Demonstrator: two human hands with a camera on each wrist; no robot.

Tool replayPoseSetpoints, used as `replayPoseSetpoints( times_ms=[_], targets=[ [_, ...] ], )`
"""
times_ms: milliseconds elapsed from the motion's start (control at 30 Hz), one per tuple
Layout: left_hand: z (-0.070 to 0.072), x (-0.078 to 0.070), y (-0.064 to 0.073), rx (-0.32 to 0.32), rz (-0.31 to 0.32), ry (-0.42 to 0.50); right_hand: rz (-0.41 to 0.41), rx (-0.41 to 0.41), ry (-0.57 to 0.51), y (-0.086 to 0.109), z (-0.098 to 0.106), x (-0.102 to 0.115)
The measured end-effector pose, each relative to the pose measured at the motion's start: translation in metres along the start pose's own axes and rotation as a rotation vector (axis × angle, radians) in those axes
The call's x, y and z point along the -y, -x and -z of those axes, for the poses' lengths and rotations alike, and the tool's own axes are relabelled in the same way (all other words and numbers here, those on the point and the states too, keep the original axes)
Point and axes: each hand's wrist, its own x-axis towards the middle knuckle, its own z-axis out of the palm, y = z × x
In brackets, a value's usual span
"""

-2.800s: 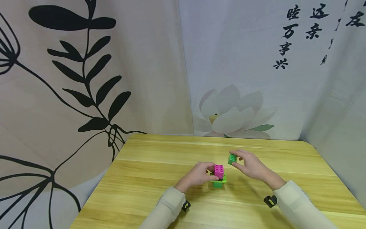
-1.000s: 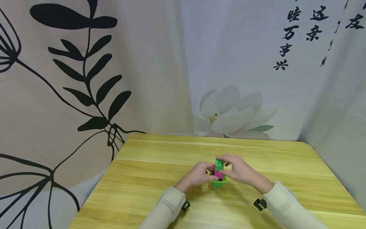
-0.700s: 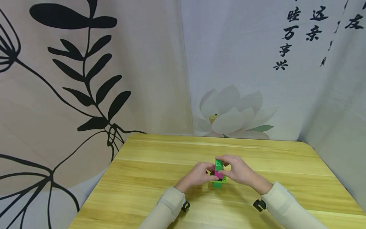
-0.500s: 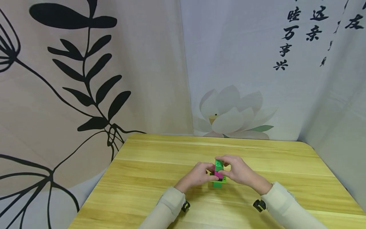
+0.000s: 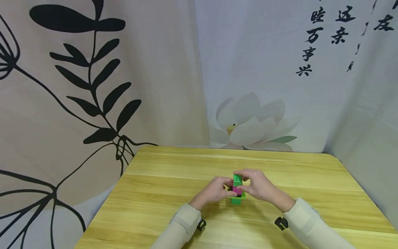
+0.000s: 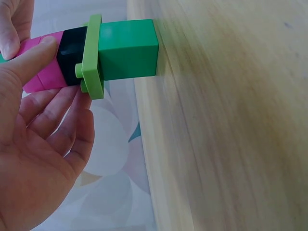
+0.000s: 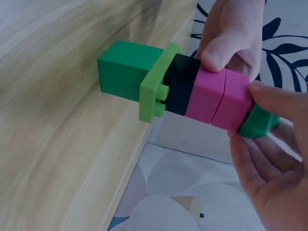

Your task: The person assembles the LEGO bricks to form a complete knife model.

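Note:
Between the hands a stack of toy building blocks stands upright on the table. From the bottom it has a green block [image 6: 129, 50], a lime-green studded plate [image 6: 92, 60], a black block [image 7: 180, 82], two pink blocks [image 7: 206, 96], and a green curved block [image 5: 237, 178] on top. The left hand [image 5: 212, 189] grips the stack's middle, its thumb on the pink near the black block. From the right, the right hand [image 5: 261, 186] pinches the top green block between thumb and fingers, the thumb reaching the upper pink block. Fingers partly cover the top block.
The stack stands on a wooden table [image 5: 149, 207], whose far edge meets a pale printed curtain [image 5: 168, 76]. Black wrist mounts are on both wrists, the right one [image 5: 281, 223] and the left one [image 5: 201, 224], below light sleeves.
Since the oldest frame, the right hand has moved left and down, bringing the green curved block onto the pink top of the stack. Over the last second, both hands stay almost still.

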Motion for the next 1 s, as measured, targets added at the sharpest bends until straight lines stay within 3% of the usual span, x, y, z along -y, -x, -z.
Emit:
replayPoseSetpoints(
  times_ms=[267, 1000],
  targets=[
    [-0.0002, 0.0003, 0.0002, 0.007, 0.008, -0.003, 0.003, -0.025, 0.013, 0.0006, -0.0015, 0.0000],
    [0.0005, 0.0025, -0.0001, 0.008, 0.004, 0.025, -0.112, -0.001, -0.033, -0.0001, -0.0011, 0.0006]
  ],
)
